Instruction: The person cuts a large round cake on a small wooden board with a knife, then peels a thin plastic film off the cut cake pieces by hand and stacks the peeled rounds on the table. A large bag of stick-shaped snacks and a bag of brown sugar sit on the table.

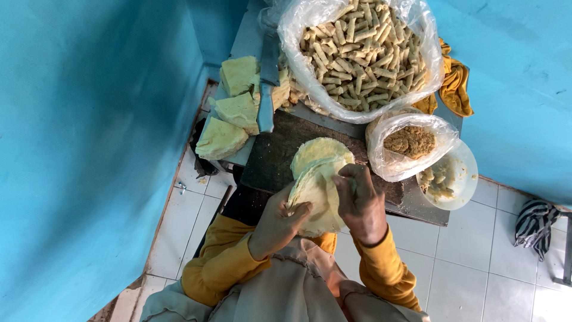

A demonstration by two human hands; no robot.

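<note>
My left hand (276, 225) holds a stack of thin, pale yellow round wrappers (316, 189) from below, thumb on its near edge. My right hand (359, 204) pinches the top wrapper's right edge, fingers curled over it. The top wrappers are partly peeled, so a round sheet fans toward the dark cutting board (271, 156). Both arms wear mustard yellow sleeves.
A large clear bag of small rolled sticks (363, 50) fills the table's far end. Beside it are a smaller bag of brown filling (410, 142), a white bowl (459, 179), wedges of pale dough (229, 113) and a knife (267, 89). Blue walls close in left and right.
</note>
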